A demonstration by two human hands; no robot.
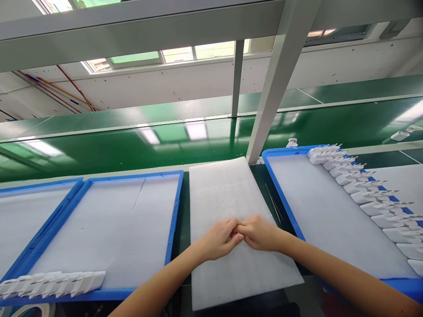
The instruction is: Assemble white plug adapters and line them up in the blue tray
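My left hand (222,238) and my right hand (261,232) meet over a white foam sheet (221,193). Their curled fingers are hooked together, and both hands are closed. No object shows in either one, though the inner sides of the fingers are hidden. Under them the foam sheet lies flat on the dark green bench, set at a slight angle. Beside its right edge, a pair of metal tweezers (274,204) rests on the bench.
At right, a blue-rimmed tray (284,193) holds a row of white plug-like pieces (373,207). Another blue-rimmed tray (176,207) at left carries white pieces (56,284) along its near edge. A grey metal post (271,75) rises behind the foam sheet.
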